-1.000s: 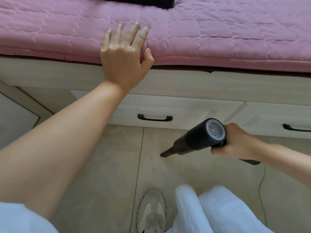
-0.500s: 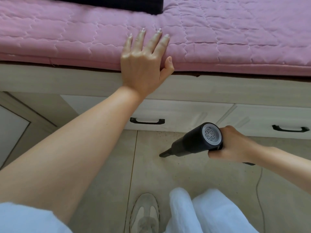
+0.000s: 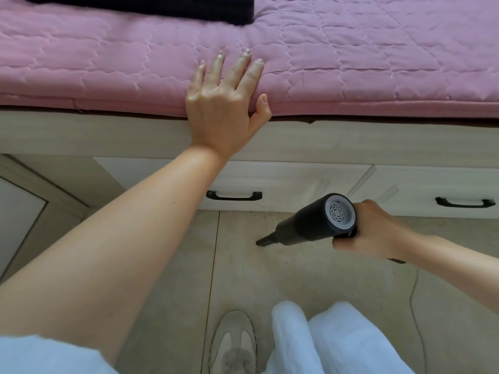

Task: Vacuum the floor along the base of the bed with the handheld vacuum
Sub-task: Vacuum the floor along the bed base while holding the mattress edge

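My right hand [image 3: 372,230] grips the handle of a black handheld vacuum [image 3: 310,225] with a grey vented rear cap. Its thin nozzle points left and down to the beige tiled floor [image 3: 297,271], a short way in front of the bed's drawer fronts [image 3: 291,182]. Dark specks lie on the tile near the base. My left hand [image 3: 224,103] rests flat with straight fingers on the pink quilted mattress [image 3: 378,63] at the bed's edge, thumb over the side.
Two black drawer handles [image 3: 233,196] [image 3: 464,203] sit low on the bed base. A black cloth [image 3: 151,6] lies on the mattress at the top. My shoe [image 3: 232,341] and white trouser legs [image 3: 337,341] are below. A thin cord [image 3: 414,306] trails on the floor at right.
My left hand has slid to the right along the mattress edge. The view has shifted rightward, and the vacuum stays low by the drawers in my right hand.
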The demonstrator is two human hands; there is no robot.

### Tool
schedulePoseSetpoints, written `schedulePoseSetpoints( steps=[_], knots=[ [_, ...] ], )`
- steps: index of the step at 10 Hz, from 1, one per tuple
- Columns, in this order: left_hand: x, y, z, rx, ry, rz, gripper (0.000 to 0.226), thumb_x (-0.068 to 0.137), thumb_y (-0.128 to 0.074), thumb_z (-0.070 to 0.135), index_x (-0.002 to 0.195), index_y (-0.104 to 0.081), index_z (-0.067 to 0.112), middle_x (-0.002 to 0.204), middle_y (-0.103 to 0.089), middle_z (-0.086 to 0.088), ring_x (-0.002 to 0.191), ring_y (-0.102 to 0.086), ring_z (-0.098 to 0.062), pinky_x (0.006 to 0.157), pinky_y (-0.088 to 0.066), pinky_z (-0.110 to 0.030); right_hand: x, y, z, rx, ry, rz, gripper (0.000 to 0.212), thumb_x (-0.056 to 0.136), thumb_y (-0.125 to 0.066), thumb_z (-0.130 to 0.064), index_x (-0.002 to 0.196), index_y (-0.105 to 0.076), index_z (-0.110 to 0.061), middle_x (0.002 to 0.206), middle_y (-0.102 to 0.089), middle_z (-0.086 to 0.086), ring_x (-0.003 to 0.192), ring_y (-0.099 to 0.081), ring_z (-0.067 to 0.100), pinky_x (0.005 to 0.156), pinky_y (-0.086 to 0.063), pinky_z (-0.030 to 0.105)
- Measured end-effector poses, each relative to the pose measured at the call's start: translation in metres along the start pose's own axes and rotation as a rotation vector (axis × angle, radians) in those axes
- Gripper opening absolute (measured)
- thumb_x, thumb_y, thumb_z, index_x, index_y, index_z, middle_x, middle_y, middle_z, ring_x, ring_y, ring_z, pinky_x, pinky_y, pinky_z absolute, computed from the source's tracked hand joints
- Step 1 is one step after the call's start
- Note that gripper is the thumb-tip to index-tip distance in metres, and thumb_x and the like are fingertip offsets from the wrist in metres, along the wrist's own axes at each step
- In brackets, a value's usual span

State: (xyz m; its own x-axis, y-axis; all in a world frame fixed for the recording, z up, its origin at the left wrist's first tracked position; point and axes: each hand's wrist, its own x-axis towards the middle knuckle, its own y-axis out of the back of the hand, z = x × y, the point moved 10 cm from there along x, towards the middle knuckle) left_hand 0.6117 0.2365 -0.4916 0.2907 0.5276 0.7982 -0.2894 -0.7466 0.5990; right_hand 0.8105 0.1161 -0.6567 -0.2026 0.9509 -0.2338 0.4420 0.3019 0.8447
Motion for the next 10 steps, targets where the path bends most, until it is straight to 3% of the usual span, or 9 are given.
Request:
schedulePoseSetpoints(
  steps=[2, 5, 8, 10],
  knots=[
    [-0.001, 0.0, -0.001, -0.007, 0.005, 0.011, 0.047, 0.09, -0.043, 0.038, 0.128, -0.064, 0.021, 0.133, -0.061, -0.001, 0.124, -0.055, -0.034, 0.103, -0.044, -0.051, 0.013, -0.003, 0.002, 0.005, -0.038, 0.073, 0.017, 0.052, -0.061, -0.038, 0.058, -0.045, -0.034, 0.047, -0.054, -0.011, 0.045, -0.051, 0.007, 0.041, -0.035, 0.024],
    [-0.001, 0.0, -0.001, -0.008, 0.009, 0.016, 0.048, 0.09, -0.042, 0.039, 0.128, -0.064, 0.022, 0.132, -0.062, -0.001, 0.123, -0.056, -0.034, 0.103, -0.044, -0.05, 0.024, -0.01, -0.013, -0.055, 0.002, 0.113, 0.033, 0.059, -0.07, -0.029, 0.064, -0.04, -0.039, 0.054, -0.058, -0.008, 0.052, -0.056, 0.011, 0.044, -0.043, 0.029],
    [-0.001, -0.001, -0.002, -0.016, 0.021, 0.016, 0.047, 0.089, -0.043, 0.039, 0.127, -0.065, 0.022, 0.132, -0.061, 0.0, 0.124, -0.056, -0.033, 0.104, -0.043, -0.049, 0.027, -0.017, -0.032, -0.072, 0.053, 0.084, 0.04, 0.062, -0.072, -0.03, 0.083, -0.04, -0.042, 0.054, -0.049, -0.02, 0.052, -0.051, 0.002, 0.046, -0.033, 0.018],
    [-0.001, 0.0, -0.001, -0.015, 0.016, 0.021, 0.047, 0.089, -0.044, 0.039, 0.127, -0.065, 0.022, 0.132, -0.062, 0.0, 0.123, -0.056, -0.034, 0.103, -0.044, -0.049, 0.022, -0.013, -0.021, -0.063, 0.009, 0.085, 0.039, 0.062, -0.071, -0.027, 0.065, -0.037, -0.045, 0.05, -0.051, -0.014, 0.046, -0.049, 0.001, 0.042, -0.029, 0.015]
  ],
)
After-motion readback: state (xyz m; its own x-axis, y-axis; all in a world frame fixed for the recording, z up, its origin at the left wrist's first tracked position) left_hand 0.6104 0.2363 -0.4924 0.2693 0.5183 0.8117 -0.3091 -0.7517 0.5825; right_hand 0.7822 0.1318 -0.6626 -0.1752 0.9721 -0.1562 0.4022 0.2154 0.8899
